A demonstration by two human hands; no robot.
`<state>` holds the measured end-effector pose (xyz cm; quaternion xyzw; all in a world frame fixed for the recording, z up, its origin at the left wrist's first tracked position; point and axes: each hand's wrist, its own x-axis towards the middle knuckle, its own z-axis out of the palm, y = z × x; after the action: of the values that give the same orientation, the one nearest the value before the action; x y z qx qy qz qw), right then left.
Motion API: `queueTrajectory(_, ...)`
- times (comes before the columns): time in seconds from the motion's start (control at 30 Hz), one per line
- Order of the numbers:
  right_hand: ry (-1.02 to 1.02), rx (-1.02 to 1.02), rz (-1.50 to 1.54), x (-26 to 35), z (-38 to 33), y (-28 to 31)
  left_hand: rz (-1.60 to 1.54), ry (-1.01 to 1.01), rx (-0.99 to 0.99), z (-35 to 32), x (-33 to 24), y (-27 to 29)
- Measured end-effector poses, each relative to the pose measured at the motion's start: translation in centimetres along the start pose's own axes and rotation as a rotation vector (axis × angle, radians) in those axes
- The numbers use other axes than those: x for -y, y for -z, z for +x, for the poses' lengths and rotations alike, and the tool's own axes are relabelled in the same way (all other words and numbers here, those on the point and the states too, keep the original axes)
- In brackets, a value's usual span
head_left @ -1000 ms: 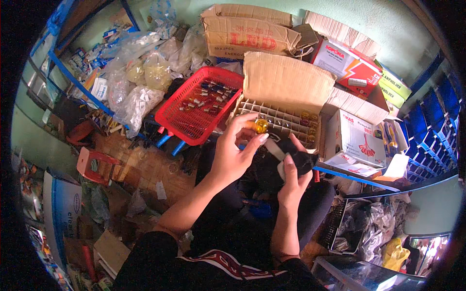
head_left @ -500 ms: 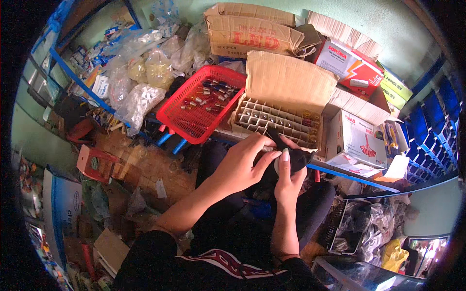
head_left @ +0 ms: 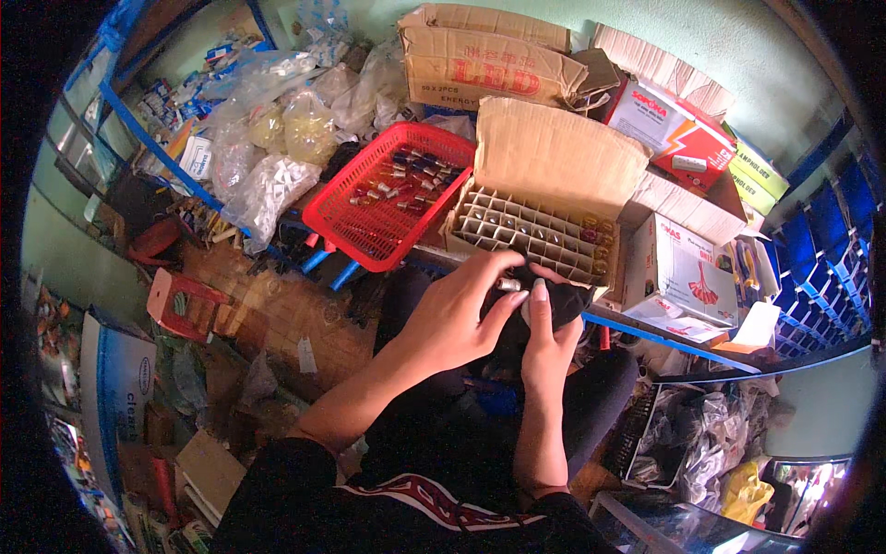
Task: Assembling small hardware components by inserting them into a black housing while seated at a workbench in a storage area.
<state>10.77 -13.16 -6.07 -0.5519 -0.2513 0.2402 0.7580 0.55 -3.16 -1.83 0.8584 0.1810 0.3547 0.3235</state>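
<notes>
Cluttered storeroom; hands [head_left: 503, 319] pinch small metal-capped bulb [head_left: 508, 285].

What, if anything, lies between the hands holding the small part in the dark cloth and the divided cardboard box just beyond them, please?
Nothing visible does. The left hand and right hand hold the dark cloth right at the near edge of the divided cardboard box, with no object in between.

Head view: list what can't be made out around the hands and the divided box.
- Small metal part: mostly covered by left hand fingers; kind unclear.
- Black cloth: wrapped by right hand; contents hidden.
- Divided cardboard box: items in cells too small.
- Red basket: contents too small.
</notes>
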Motion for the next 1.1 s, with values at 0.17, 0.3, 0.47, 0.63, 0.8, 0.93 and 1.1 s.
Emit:
queueTrajectory(0.17, 0.008, 0.011, -0.033, 0.1, 0.1, 0.3, 0.058, -0.171, 0.118, 0.1, 0.7, 0.7)
queueTrajectory(0.3, 0.058, 0.01, -0.017, -0.1, 0.1, 0.1, 0.063, -0.145, 0.09, -0.3, 0.8, 0.3)
queueTrajectory(0.47, -0.012, 0.021, -0.029, 0.5, -0.3, -0.1, 0.115, -0.101, 0.056, -0.5, 0.8, 0.6)
queueTrajectory(0.63, -0.058, -0.01, -0.003, 0.7, -0.4, 0.3, 0.042, 0.028, 0.036, 1.2, 1.3, 4.0)
queueTrajectory(0.8, -0.027, -0.122, 0.12, 0.9, 0.3, 1.4, 0.09, 0.21, 0.009, 4.5, 7.3, 9.8)
queueTrajectory(0.93, -0.018, -0.197, 0.141, 0.3, 1.0, 2.1, 0.088, 0.353, 0.001, 5.7, 14.5, 12.9)
queueTrajectory(1.1, 0.033, -0.243, 0.086, 1.2, 1.3, 2.8, 0.14, 0.285, 0.305, 5.0, 18.7, 12.9)
